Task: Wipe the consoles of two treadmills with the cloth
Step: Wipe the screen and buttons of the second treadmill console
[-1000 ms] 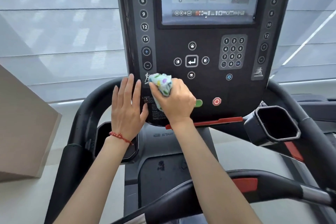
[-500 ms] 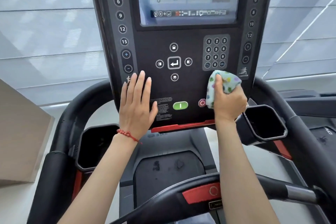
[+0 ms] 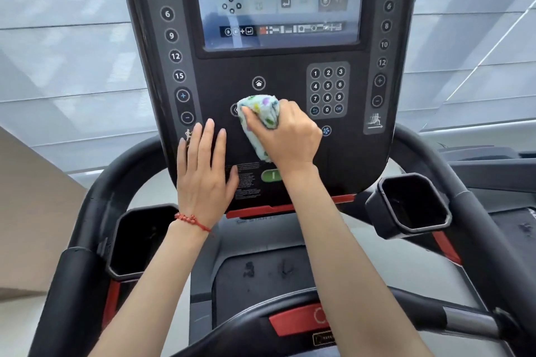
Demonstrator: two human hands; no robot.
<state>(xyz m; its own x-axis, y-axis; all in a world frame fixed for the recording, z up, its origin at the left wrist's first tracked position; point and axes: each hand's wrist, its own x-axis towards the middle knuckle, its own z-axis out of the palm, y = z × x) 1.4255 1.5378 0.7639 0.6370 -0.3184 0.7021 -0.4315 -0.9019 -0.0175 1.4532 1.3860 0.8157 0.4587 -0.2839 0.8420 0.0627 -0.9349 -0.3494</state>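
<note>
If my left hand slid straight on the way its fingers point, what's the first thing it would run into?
Lying flat on the console, the left hand points up and slightly right. Its fingertips would probably first reach the left arrow button, half hidden under the cloth, or the cloth itself; which comes first is hard to judge.

The right hand [image 3: 293, 136] is closed around a bunched white cloth [image 3: 261, 119] with coloured spots and presses it against the black treadmill console [image 3: 290, 75], over the arrow buttons just left of the number keypad [image 3: 327, 90]. The left hand [image 3: 204, 174], with a red bracelet [image 3: 193, 221] at the wrist, lies flat with fingers extended on the console's lower left. Below the console sit a green button [image 3: 271, 175], partly covered by the right wrist, and a black cup holder [image 3: 412, 204] on the right.
</note>
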